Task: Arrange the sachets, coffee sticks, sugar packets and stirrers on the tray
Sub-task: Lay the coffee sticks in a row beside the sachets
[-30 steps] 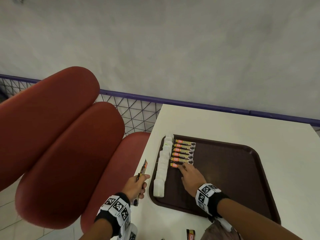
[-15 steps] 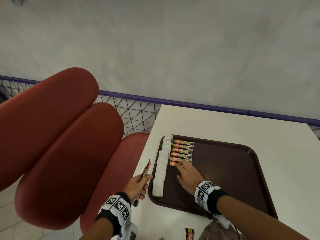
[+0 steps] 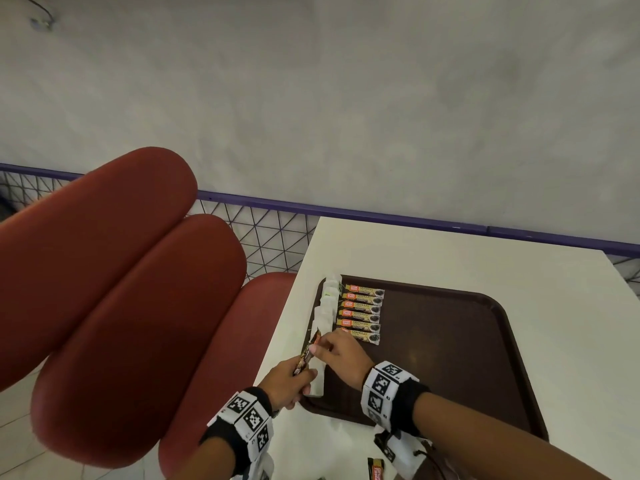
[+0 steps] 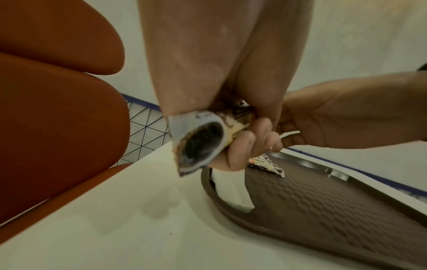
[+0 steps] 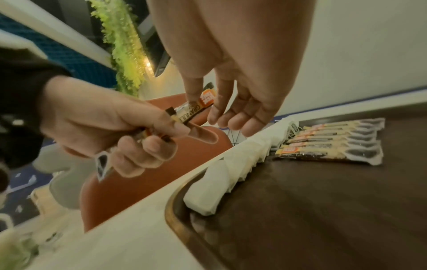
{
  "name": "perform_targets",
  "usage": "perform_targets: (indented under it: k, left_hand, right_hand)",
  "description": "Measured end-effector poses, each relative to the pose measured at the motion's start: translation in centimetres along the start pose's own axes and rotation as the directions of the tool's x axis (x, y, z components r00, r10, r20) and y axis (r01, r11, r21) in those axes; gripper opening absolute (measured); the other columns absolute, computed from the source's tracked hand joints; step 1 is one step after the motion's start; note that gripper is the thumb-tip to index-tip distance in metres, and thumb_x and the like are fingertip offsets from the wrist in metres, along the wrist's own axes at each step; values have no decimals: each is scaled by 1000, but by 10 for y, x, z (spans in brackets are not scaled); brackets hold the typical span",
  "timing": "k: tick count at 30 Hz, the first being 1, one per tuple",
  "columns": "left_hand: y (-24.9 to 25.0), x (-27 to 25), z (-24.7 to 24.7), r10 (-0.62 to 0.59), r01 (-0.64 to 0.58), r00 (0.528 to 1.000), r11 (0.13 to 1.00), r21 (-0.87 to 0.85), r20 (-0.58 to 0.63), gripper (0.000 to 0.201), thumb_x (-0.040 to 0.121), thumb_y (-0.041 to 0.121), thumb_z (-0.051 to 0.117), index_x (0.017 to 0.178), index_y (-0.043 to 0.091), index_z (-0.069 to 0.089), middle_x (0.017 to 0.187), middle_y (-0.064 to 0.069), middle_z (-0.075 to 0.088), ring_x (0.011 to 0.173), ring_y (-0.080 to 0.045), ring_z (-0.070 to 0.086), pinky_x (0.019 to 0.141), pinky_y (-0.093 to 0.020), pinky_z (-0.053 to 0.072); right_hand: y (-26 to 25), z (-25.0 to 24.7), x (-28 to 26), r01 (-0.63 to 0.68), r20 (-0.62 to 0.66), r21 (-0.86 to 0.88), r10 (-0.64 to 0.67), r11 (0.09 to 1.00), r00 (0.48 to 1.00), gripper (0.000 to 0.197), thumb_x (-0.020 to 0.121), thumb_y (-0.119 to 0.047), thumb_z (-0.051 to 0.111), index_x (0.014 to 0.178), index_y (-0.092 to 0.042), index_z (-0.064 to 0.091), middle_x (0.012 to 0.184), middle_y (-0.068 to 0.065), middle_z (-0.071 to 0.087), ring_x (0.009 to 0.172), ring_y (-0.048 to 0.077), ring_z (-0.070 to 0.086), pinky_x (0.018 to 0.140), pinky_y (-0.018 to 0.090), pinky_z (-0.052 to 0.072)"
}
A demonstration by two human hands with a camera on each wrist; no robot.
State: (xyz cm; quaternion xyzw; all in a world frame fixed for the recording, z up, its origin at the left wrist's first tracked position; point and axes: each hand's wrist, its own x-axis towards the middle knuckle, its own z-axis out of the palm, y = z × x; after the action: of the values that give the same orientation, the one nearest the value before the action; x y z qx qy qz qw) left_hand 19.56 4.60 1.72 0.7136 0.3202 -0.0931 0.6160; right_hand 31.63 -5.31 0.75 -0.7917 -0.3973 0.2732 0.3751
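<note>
A brown tray (image 3: 450, 358) lies on the white table. White sachets (image 3: 325, 313) run in a column along its left edge, with several coffee sticks (image 3: 362, 313) in a row beside them. At the tray's left rim my left hand (image 3: 289, 379) grips a small bundle of coffee sticks (image 4: 198, 140). My right hand (image 5: 203, 106) pinches the top end of one stick from the bundle (image 5: 196, 107) between thumb and forefinger, its other fingers loose. The sachets (image 5: 231, 173) and the stick row (image 5: 330, 144) lie just right of both hands.
A red padded seat (image 3: 138, 289) fills the left, close against the table edge. A purple rail with wire mesh (image 3: 270, 233) runs behind the table. Another coffee stick (image 3: 375, 471) lies on the table near me. The tray's right part (image 5: 323, 219) is bare.
My right hand has left the stick row on the tray and moved left to the bundle. My left hand has brought the bundle right, over the tray's rim.
</note>
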Motion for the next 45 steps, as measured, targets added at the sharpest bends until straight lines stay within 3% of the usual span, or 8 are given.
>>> perform_targets:
  k: [4,8,17,24,32,36,42,45]
  left_hand:
    - [0,-3,5,-8,2,998,996,92,58,5,95,19,49,98,16,47,63,-1,51,42,-8,36,40,-18,29]
    - [-7,1,2,-50,50,999,997,66,-9,38,94,18,52,128,29,39,67,-2,55,46,-9,37,39,-18,29]
    - [15,2,-8,71,-71,967,997,8,-245,36,91,46,50,91,14,66,75,2,61,55,-11,43,43,-18,31]
    - [21,5,2,135,-146,953,989,-22,-270,7,85,10,65,80,10,60,54,7,49,43,-3,40,38,-8,30]
    - [21,8,-1,79,-116,961,985,-127,-265,4,89,8,59,86,6,58,59,-4,45,35,-2,35,33,-13,27]
    - [8,23,-2,-6,-44,950,987,-152,-312,13,91,10,54,104,8,57,80,-5,56,61,-11,47,49,-19,36]
    - [-3,27,-15,-87,-15,923,965,-262,-375,24,96,11,45,115,8,58,114,-12,59,86,-17,54,63,-24,41]
    - [-3,22,-21,-71,-30,899,974,-223,-433,31,98,20,40,120,8,59,128,-21,54,115,-31,52,95,-33,39]
  right_hand:
    - [-2,-3,-1,-119,28,286,115,951,993,14,88,-25,61,82,-14,54,86,4,55,78,12,50,74,23,41]
    - [-4,-16,-5,-158,-22,453,189,877,982,13,91,-17,57,89,-10,46,88,7,57,70,9,53,58,8,44]
    - [14,-27,-14,106,31,-188,-102,976,994,18,89,-25,58,101,-14,64,82,-3,54,71,7,45,64,18,36]
    - [13,-26,-16,136,25,-203,-134,970,991,24,87,-25,61,110,-17,61,93,-7,49,87,7,41,72,9,32]
    - [25,-36,-19,74,-27,-189,-80,979,996,21,85,-16,63,105,-18,57,107,-3,55,97,13,50,75,6,37]
    - [35,-39,-19,77,-84,-343,-112,936,990,23,86,-22,62,109,-19,59,115,-5,51,110,11,41,94,18,35]
    - [51,-48,-15,-77,-126,-553,8,830,992,30,90,-31,55,119,-25,56,123,-5,49,117,16,39,96,25,31]
    - [55,-46,-11,-119,-134,-612,45,782,990,31,91,-33,53,121,-26,54,125,-5,49,118,18,39,98,28,31]
